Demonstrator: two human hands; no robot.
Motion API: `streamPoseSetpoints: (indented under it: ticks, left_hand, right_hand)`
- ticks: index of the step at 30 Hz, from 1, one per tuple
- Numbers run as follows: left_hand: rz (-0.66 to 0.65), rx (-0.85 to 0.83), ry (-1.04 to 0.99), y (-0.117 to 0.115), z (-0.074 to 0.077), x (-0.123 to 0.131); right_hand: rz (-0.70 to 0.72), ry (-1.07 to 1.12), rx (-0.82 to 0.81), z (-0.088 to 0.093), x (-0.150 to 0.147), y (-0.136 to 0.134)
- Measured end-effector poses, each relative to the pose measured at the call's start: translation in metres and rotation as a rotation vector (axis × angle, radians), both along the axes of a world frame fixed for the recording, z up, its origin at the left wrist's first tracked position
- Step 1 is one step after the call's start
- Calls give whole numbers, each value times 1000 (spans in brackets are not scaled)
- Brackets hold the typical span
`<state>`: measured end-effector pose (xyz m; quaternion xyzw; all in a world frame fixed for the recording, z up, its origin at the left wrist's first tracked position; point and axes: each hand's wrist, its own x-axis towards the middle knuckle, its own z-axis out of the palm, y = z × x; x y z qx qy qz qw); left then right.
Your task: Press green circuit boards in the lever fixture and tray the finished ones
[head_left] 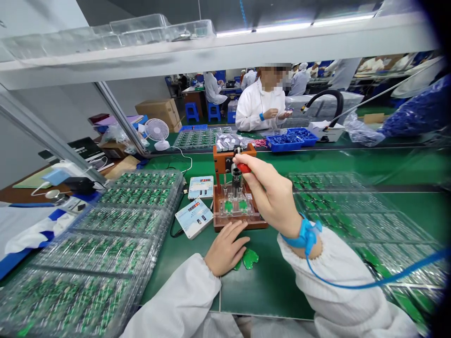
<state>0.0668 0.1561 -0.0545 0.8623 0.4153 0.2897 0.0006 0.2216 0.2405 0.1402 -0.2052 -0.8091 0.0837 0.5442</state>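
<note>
My right hand (269,190) is wrapped round the red-tipped lever handle (244,167) of a small test press (221,165). Under the press's clear plate sit two green circuit boards (243,204). My left hand (227,249) lies with fingers stretched out at the front edge of the brown base (225,224). Beside that hand, partly covered by it, rest green rounded boards (250,258) on the mat. Left of the press stand two white boxes with red digital displays, a front display box (193,219) and a rear display box (200,188). A blue wrist strap (306,236) circles my right wrist.
Clear trays of green boards (105,230) fill the left side. Another clear tray (384,225), partly filled, lies at right. Behind are a white fan (157,133), blue bins (287,141) and a co-worker (259,105) in white. A shelf (225,49) crosses overhead; the strap's blue cord (373,283) runs right.
</note>
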Motion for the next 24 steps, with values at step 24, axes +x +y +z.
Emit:
streamPoseSetpoints:
  ticks: [24]
  left_hand:
    - [-23, -120, -129, 1, 5, 3]
  right_hand:
    - [135, 372, 45, -94, -46, 13]
